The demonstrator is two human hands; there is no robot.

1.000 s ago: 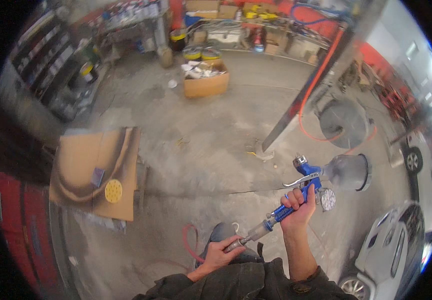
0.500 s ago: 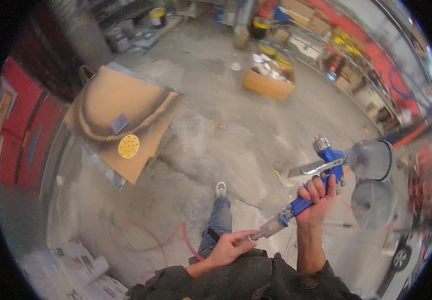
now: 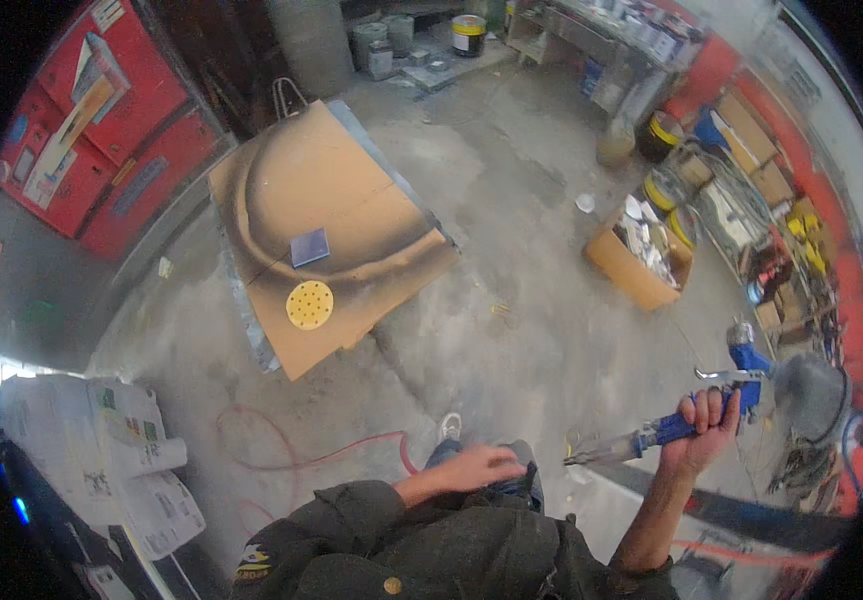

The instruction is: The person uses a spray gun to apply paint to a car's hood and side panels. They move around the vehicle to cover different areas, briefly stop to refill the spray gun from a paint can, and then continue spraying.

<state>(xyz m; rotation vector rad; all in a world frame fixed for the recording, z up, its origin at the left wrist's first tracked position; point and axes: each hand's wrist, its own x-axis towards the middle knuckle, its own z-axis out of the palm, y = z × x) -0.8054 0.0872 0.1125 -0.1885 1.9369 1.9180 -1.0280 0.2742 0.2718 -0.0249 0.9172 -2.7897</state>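
Observation:
A blue spray gun [image 3: 748, 388] is gripped by its handle in my right hand [image 3: 704, 432], out to the right of my body. A grey cup [image 3: 812, 398] is attached at its far side. From the handle's lower end, a clear cylindrical filter [image 3: 614, 450] with a metal fitting points left toward my other hand. My left hand [image 3: 484, 467] hovers in front of my waist, its fingers loosely bent and nothing visible in them. It is apart from the fitting. Beyond it, a red hose [image 3: 357, 445] loops on the concrete floor.
A cardboard sheet [image 3: 342, 180] with dark overspray lies ahead left, bearing a yellow perforated sanding disc [image 3: 310, 305] and a purple-grey pad [image 3: 310, 248]. A cardboard box [image 3: 637, 268] of scraps stands ahead right. Red cabinets [image 3: 132, 180] and covered papers [image 3: 132, 450] are left; cluttered shelves [image 3: 772, 180] line the right.
My left hand has let go of the fitting at the filter's end. The spray gun has moved right in my right hand. The view has turned left.

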